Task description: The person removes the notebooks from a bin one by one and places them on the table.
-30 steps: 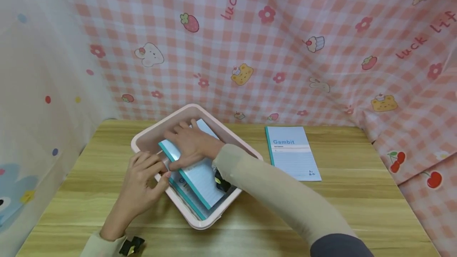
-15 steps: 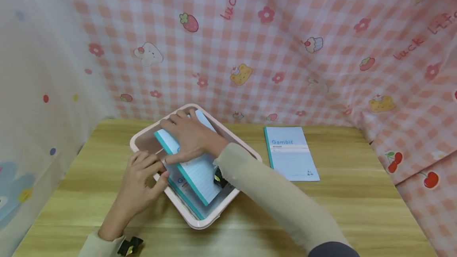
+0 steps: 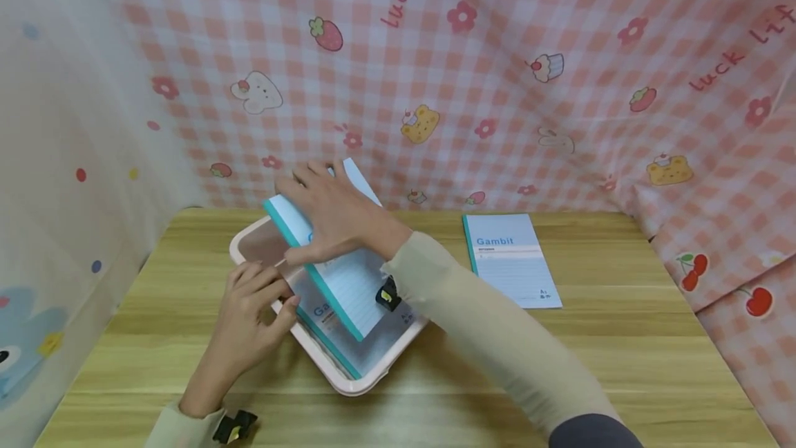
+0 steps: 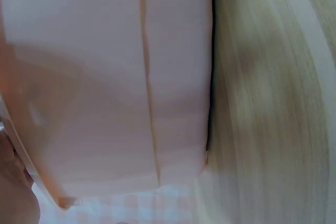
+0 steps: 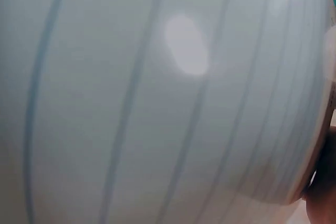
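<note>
My right hand (image 3: 338, 216) grips a white notebook (image 3: 357, 289) with a teal spine, fingers over its far edge and thumb at the spine side. The notebook is tilted, partly above the pale pink basket (image 3: 348, 387). Its lined cover (image 5: 157, 98) fills the right wrist view. Below it, another Gambit notebook (image 3: 329, 330) lies inside the basket. My left hand (image 3: 251, 313) holds the basket's left rim with bent fingers. In the left wrist view the basket's outer wall (image 4: 94, 103) takes up most of the picture, with part of the hand (image 4: 16, 192) at the lower left.
A third Gambit notebook (image 3: 513, 261) lies flat on the wooden table (image 3: 448, 393), right of the basket. Behind the table hangs a pink checked cloth (image 3: 373, 88), and a pale printed cloth (image 3: 74, 123) hangs at the left.
My right hand has raised the gripped notebook up and toward the back of the basket, uncovering more of the notebook beneath. The left hand has stayed at the rim.
</note>
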Motion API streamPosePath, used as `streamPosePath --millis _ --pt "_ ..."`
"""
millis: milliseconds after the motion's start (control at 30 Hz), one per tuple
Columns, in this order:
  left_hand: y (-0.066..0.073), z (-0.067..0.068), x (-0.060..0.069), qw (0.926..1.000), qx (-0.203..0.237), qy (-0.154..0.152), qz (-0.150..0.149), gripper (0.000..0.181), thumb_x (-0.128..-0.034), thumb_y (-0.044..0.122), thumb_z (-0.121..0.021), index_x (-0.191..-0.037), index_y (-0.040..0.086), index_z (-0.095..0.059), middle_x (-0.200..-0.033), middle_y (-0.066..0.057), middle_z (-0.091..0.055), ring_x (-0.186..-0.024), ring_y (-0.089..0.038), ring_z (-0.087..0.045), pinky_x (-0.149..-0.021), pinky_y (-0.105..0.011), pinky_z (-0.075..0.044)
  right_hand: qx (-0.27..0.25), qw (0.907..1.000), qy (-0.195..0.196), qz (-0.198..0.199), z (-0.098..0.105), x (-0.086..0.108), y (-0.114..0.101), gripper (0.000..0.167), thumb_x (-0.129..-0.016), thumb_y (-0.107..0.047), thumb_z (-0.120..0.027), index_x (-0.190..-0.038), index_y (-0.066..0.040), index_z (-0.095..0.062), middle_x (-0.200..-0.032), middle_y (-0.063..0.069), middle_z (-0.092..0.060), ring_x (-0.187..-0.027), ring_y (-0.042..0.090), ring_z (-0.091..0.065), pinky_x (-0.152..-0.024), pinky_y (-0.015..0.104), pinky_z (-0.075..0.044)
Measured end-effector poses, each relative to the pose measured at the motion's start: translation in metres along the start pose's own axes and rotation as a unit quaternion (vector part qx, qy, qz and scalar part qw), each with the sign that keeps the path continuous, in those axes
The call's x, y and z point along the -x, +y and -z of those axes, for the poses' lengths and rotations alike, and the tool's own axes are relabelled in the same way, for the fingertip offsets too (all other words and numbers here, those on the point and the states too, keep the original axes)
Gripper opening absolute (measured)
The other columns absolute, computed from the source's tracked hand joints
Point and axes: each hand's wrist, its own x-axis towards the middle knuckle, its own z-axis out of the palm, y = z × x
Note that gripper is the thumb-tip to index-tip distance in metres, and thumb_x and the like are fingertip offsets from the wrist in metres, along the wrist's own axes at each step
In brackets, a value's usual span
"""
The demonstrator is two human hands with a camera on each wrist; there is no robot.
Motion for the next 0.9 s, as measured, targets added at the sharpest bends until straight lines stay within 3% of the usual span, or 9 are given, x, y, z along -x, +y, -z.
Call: streamPosePath --millis 267,400,733,900 --pt "0.000 0.002 0.001 0.9997 -0.002 -0.010 0.020 0.016 -0.0841 0.019 -0.058 -0.068 0.021 -0.061 -0.076 0.007 -0.059 -0.083 -0.015 -0.047 -0.103 -0.040 -0.031 0.028 0.9987 0.043 0.001 0.032 -0.004 -0.002 0.080 -0.071 -0.071 -0.062 -0.135 -0.026 -0.046 -0.112 -0.006 -0.051 -0.104 0.013 -0.040 -0.095 0.038 -0.028" --pt "-0.002 0.003 0.001 0.9997 -0.003 -0.008 0.022 0.016 -0.0834 0.020 -0.058 -0.068 0.020 -0.061 -0.076 0.007 -0.059 -0.083 -0.015 -0.048 -0.102 -0.040 -0.031 0.028 0.9982 0.052 0.006 0.047 -0.004 -0.002 0.084 -0.071 -0.071 -0.064 -0.138 -0.024 -0.046 -0.114 -0.006 -0.052 -0.107 0.014 -0.041 -0.100 0.040 -0.028" --pt "-0.001 0.001 0.002 0.9996 -0.006 -0.013 0.024 0.016 -0.0845 0.022 -0.059 -0.068 0.021 -0.061 -0.077 0.007 -0.060 -0.083 -0.014 -0.046 -0.100 -0.041 -0.032 0.014 0.9977 0.066 -0.002 0.073 0.008 0.012 0.070 -0.071 -0.063 -0.064 -0.126 -0.022 -0.048 -0.113 -0.003 -0.052 -0.105 0.016 -0.041 -0.100 0.042 -0.029" --pt "-0.001 0.000 0.003 0.9996 -0.005 -0.012 0.027 0.015 -0.0839 0.022 -0.059 -0.069 0.021 -0.061 -0.077 0.007 -0.060 -0.085 -0.015 -0.047 -0.100 -0.041 -0.031 0.005 0.9973 0.071 -0.014 0.081 0.017 0.022 0.073 -0.069 -0.060 -0.067 -0.128 -0.020 -0.049 -0.111 -0.001 -0.051 -0.107 0.018 -0.041 -0.103 0.044 -0.029"
